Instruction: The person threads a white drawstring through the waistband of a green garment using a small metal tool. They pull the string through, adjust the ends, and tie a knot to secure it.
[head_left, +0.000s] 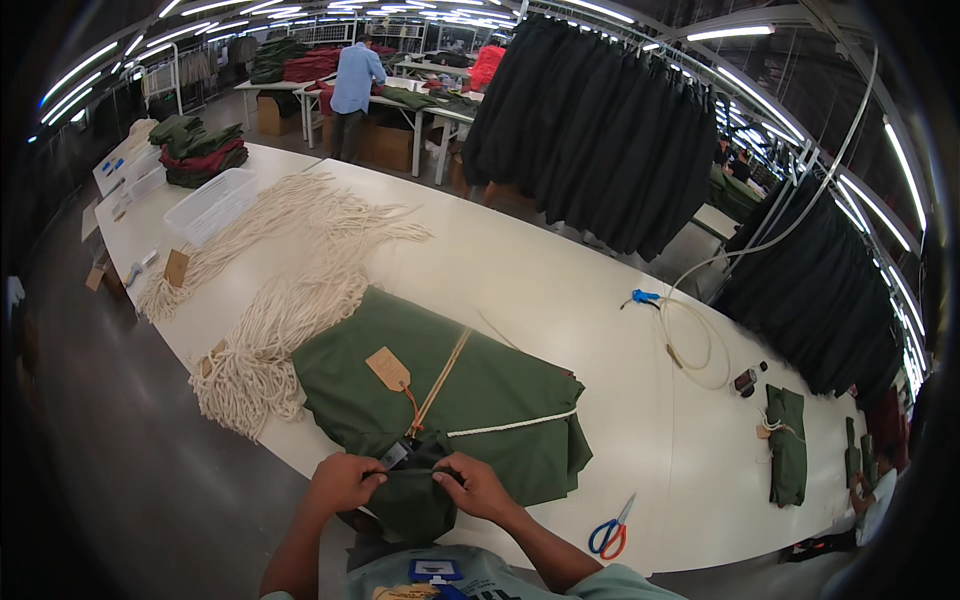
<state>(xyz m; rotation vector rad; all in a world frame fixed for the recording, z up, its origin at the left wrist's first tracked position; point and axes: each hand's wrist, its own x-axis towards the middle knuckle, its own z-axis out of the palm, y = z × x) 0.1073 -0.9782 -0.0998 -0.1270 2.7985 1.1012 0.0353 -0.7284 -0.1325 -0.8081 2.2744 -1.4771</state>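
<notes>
A dark green garment (480, 397) lies spread on the white table in front of me, its near end hanging over the edge. My left hand (349, 480) and my right hand (472, 487) each pinch the edge of its near part, a short span apart. Between them shows a dark lining with a small label (394, 455). A brown paper hang tag (388, 368) on an orange string rests on the garment, beside a tan zipper or tape strip (444, 367). A white cord (512, 423) crosses its right part.
Bundled cream cords (277, 337) lie left, near a white plastic basket (212, 204) and folded garments (198, 150). Scissors (615, 529), a blue air gun (643, 297), a bottle (748, 379) and a tied green bundle (786, 446) lie right. A person (358, 82) stands at another table.
</notes>
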